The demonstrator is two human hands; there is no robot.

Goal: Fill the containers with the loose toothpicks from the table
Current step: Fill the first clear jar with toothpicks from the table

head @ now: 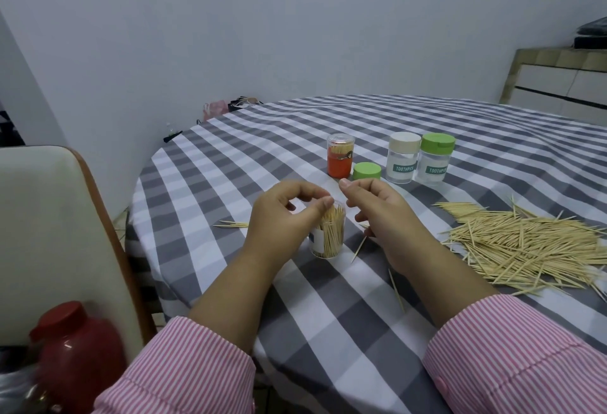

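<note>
A clear container (331,239), packed with upright toothpicks, stands on the checked tablecloth (328,315) in front of me. My left hand (282,216) curls over its left side, fingertips pinching the rim. My right hand (377,213) hovers just right of the container, fingers loosely curled and thumb raised, with nothing visible between them. A big pile of loose toothpicks (525,243) lies to the right. Single toothpicks (358,248) lie beneath my right hand, and a few more (231,224) lie to the left.
Behind the hands stand an orange container (340,159) with a clear cap, a loose green lid (367,171), a white-lidded jar (402,159) and a green-lidded jar (435,160), both labelled TOOTHPICK. A chair back (49,233) and a red bottle (74,348) are at the left.
</note>
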